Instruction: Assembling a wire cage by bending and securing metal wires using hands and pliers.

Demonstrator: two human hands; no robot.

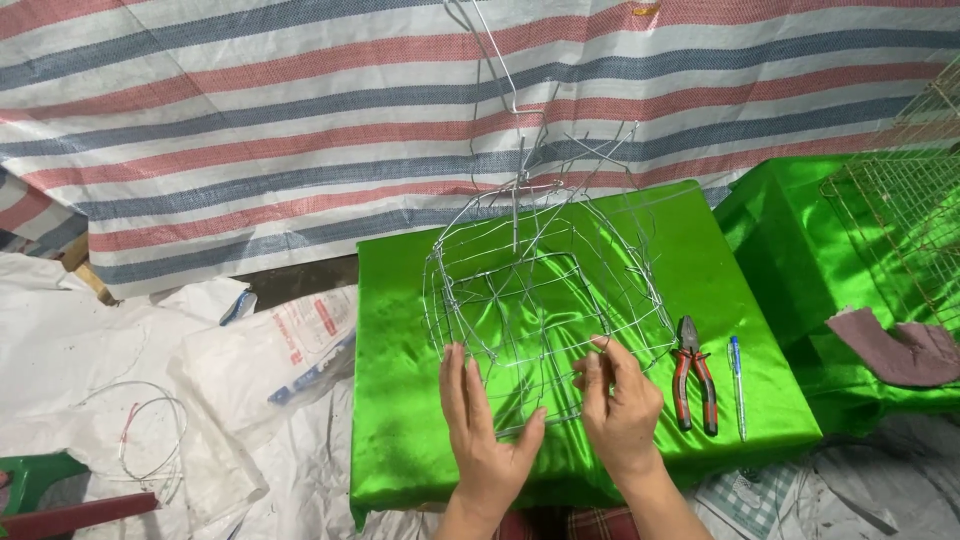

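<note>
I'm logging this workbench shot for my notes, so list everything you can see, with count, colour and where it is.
wire frame: one, silver, on the middle of the green cloth
green cloth: one, shiny green, draped over the table
pliers: one, red and black handles, right of the frame
pen: one, blue and clear, right of the pliers
wire mesh: one, pale, far right on a second green surface
striped tarp: one, red, blue and white, behind
plastic bag: one, white, left of the table
wire loops: a few, pale, lower left
left hand: touching the frame's near edge
right hand: pinching a wire of the frame
</note>
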